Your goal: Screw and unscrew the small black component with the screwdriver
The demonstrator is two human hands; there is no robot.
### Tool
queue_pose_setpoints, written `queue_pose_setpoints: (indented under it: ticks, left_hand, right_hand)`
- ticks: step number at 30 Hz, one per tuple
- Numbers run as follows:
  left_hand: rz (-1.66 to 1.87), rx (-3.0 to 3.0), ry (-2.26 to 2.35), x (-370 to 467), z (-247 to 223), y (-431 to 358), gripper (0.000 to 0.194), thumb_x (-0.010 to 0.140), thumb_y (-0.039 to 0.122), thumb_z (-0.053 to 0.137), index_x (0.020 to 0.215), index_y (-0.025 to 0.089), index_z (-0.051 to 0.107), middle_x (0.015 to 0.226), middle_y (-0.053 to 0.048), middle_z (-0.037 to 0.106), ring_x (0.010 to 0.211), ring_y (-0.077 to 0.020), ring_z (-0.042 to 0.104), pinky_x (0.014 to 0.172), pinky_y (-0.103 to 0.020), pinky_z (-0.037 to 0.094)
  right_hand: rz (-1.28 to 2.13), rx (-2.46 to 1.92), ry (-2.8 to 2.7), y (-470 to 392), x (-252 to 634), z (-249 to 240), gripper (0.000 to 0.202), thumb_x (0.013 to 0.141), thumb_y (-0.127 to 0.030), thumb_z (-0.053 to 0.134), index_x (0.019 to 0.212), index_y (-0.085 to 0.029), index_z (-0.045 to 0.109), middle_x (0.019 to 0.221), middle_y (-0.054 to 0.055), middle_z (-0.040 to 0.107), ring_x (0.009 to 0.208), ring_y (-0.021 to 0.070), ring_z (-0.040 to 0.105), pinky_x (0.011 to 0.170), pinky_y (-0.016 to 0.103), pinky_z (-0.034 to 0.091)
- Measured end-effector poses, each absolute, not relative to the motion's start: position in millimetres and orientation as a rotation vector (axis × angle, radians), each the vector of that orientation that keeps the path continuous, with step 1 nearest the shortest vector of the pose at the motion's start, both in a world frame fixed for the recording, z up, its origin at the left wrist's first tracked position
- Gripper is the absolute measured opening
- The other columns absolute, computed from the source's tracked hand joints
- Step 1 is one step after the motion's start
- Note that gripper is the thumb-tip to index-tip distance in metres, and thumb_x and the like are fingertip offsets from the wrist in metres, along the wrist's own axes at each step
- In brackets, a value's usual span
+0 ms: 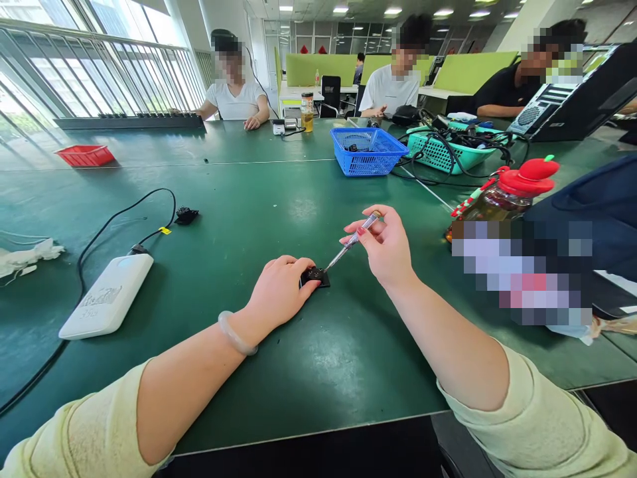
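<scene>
Head view. Screwdriver (354,240) slants, handle up and to the right, tip down-left at the black part (318,276); its long axis runs along that diagonal. The black part lies flat on the green table (308,372). The screwdriver sits at the fingers of my right hand (389,251), shaft projecting left of them; the black part is at the fingertips of my left hand (279,289). Screwdriver: clear handle, thin metal shaft. Part: small, dark, flat-edged; detail too small to read. Right fingers pinch the handle; left thumb and fingers grip the part.
</scene>
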State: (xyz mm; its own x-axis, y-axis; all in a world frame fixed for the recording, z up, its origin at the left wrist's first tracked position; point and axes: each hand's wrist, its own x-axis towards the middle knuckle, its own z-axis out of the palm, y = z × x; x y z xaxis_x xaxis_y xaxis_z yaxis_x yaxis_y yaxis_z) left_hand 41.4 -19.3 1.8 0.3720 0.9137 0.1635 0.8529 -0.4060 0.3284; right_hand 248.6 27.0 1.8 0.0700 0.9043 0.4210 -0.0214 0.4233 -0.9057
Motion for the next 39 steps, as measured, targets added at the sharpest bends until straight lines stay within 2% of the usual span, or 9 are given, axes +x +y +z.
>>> queue_pose_setpoints:
  ticks: [6,14,20,28,32,35,39]
  left_hand:
    - [0.49,2.422,1.606,40.1,1.9,-18.6,0.024,0.095,0.033,0.062,0.115,0.021,0.068,0.11,-0.008,0.072,0.111,-0.0276,0.063,0.102,-0.047,0.047]
    - [0.467,2.407,1.622,41.2,4.6,-19.2,0.023,0.095,0.032,0.062,0.115,0.022,0.068,0.11,-0.008,0.072,0.112,-0.0278,0.063,0.102,-0.047,0.047]
    - [0.49,2.421,1.605,39.7,2.9,-18.7,0.023,0.095,0.032,0.062,0.116,0.022,0.068,0.11,-0.007,0.073,0.111,-0.0277,0.063,0.102,-0.047,0.047]
    - [0.501,2.426,1.592,39.3,1.0,-18.0,0.024,0.096,0.034,0.061,0.115,0.022,0.067,0.11,-0.007,0.073,0.11,-0.0267,0.062,0.101,-0.047,0.048]
    - [0.509,2.429,1.607,38.7,1.5,-17.9,0.023,0.096,0.034,0.06,0.115,0.022,0.067,0.109,-0.006,0.073,0.109,-0.0268,0.063,0.1,-0.048,0.048]
    - [0.506,2.418,1.632,37.9,1.7,-17.3,0.024,0.097,0.034,0.058,0.115,0.022,0.067,0.108,-0.007,0.074,0.11,-0.0276,0.062,0.1,-0.048,0.048]
    - [0.499,2.402,1.67,37.3,0.9,-16.6,0.026,0.097,0.036,0.056,0.117,0.023,0.066,0.107,-0.008,0.073,0.112,-0.0284,0.062,0.1,-0.048,0.048]
  right_hand:
    - [0.907,-0.955,-1.218,32.2,250.3,-2.4,0.042,0.079,-0.042,0.077,0.101,-0.026,0.045,0.08,-0.004,0.07,0.072,0.0196,0.075,0.076,0.044,0.066]
    - [1.014,-0.927,-1.284,28.7,252.7,6.3,0.04,0.083,-0.045,0.073,0.106,-0.028,0.045,0.102,-0.002,0.074,0.073,0.0175,0.076,0.093,0.051,0.063]
    - [1.004,-1.023,-1.21,30.0,250.8,3.8,0.049,0.076,-0.051,0.078,0.102,-0.026,0.043,0.092,-0.002,0.072,0.068,0.0186,0.075,0.087,0.049,0.065]
    - [1.015,-0.917,-1.278,26.1,249.1,7.0,0.042,0.082,-0.047,0.071,0.106,-0.027,0.043,0.095,-0.003,0.073,0.075,0.0173,0.077,0.092,0.048,0.063]
    - [0.996,-0.933,-1.238,27.2,248.3,4.8,0.048,0.078,-0.05,0.077,0.103,-0.026,0.043,0.089,-0.004,0.072,0.07,0.0177,0.076,0.086,0.047,0.065]
    - [1.009,-0.926,-1.229,29.2,247.6,3.3,0.051,0.074,-0.052,0.08,0.099,-0.026,0.043,0.08,-0.005,0.07,0.078,0.0201,0.077,0.083,0.045,0.066]
    - [0.967,-0.908,-1.31,28.7,247.3,4.7,0.045,0.078,-0.048,0.078,0.099,-0.027,0.044,0.079,-0.005,0.069,0.082,0.0203,0.076,0.084,0.044,0.064]
